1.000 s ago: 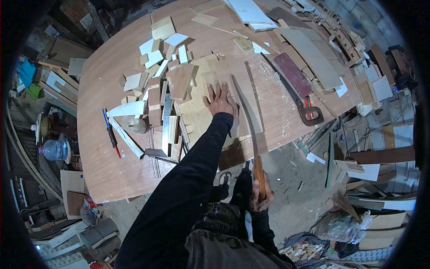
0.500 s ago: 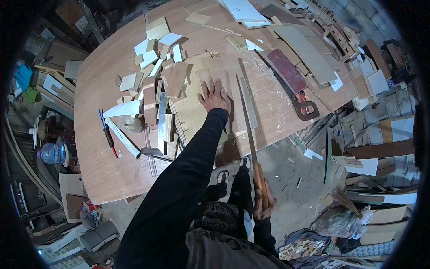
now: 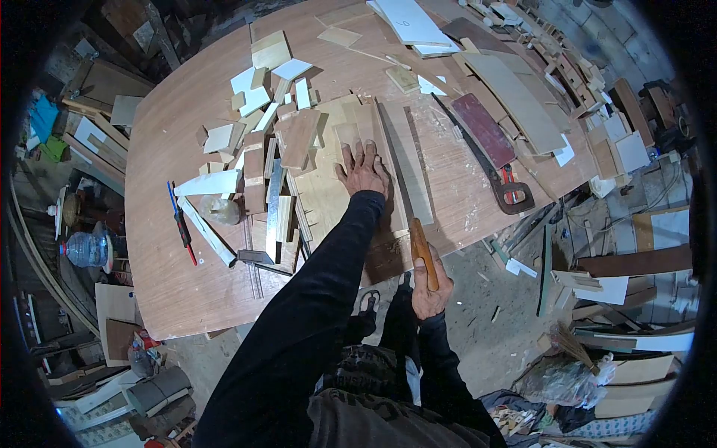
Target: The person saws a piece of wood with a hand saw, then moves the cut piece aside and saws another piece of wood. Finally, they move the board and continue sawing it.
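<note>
My left hand [image 3: 364,169] lies flat with its fingers spread on a wooden board [image 3: 337,179] on the table. My right hand [image 3: 431,287] is wrapped round the wooden handle [image 3: 423,250] of a long saw at the table's front edge. The saw's thin dark blade [image 3: 396,164] points away from me, along the board's right side. To its right a pale strip [image 3: 414,160] lies on the table. Wood offcuts [image 3: 300,139] are piled left of my left hand, beside a metal square's blade [image 3: 275,201].
A second saw with a dark handle [image 3: 515,196] lies at the right beside a reddish block [image 3: 484,131]. Long boards [image 3: 515,101] are stacked behind it. Pens [image 3: 181,224] and a small clear container [image 3: 219,210] are at the left. Scraps litter the floor.
My right hand has pushed the saw forward and up, away from my body, so its handle is now by the table edge. My left hand still presses on the board.
</note>
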Demonstrator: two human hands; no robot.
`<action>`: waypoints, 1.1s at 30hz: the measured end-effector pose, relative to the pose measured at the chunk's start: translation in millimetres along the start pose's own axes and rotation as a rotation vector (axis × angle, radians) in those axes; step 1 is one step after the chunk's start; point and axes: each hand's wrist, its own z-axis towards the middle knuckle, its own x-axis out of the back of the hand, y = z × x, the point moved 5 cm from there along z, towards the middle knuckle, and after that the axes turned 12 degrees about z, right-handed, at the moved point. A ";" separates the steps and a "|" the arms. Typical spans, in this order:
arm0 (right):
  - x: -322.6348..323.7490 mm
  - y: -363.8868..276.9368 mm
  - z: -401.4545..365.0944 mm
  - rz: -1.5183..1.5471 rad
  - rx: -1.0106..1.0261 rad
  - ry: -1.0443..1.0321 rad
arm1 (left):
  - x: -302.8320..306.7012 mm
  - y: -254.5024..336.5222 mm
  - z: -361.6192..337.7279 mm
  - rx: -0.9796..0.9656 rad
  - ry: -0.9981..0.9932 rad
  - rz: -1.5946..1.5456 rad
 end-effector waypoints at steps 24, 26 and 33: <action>-22.3 11.9 23.1 -0.075 -0.090 -0.086 | -0.9 -0.6 2.9 0.072 -0.023 -0.024; -4.0 17.9 -2.7 -0.090 -0.074 -0.082 | -0.1 0.3 1.7 0.072 -0.002 -0.011; 67.4 29.2 -143.1 0.290 -0.401 0.126 | -4.5 -2.8 0.1 0.030 0.021 -0.049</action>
